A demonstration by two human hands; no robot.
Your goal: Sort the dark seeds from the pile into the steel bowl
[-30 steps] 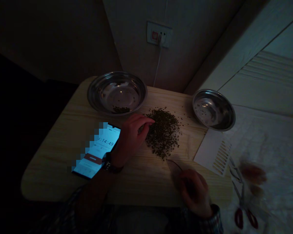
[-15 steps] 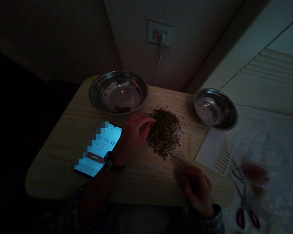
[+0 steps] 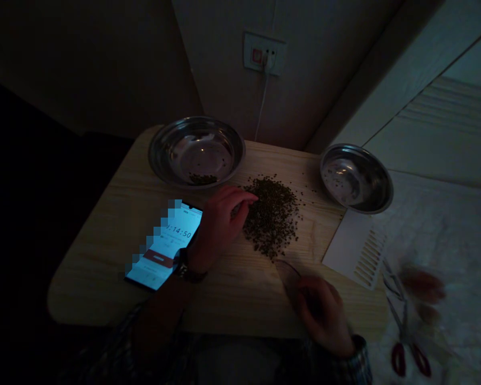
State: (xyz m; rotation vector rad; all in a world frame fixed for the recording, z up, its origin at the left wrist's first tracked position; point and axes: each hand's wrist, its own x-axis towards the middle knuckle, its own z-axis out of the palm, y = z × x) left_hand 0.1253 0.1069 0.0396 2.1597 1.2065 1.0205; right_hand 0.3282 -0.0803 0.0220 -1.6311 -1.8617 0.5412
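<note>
A heap of small dark seeds (image 3: 273,215) lies on the pale wooden table (image 3: 116,214). My left hand (image 3: 220,220) rests at the heap's left edge, its fingers curled and their tips pinched on the seeds. My right hand (image 3: 324,314) is near the table's front edge, closed on a thin flat tool (image 3: 287,270) whose tip points at the heap's near end. A large steel bowl (image 3: 196,151) with a few seeds in it stands behind my left hand. A smaller steel bowl (image 3: 356,178) stands at the back right.
A lit phone (image 3: 165,243) lies left of my left wrist. A white slotted card (image 3: 356,247) lies at the table's right edge. Red-handled scissors (image 3: 409,342) and blurred objects lie on the white cloth to the right. A wall socket (image 3: 264,54) with a plugged cable is behind.
The view has shifted slightly. My right hand has moved the tool's tip a little along the heap's near end. My left hand has stayed at the heap's left edge.
</note>
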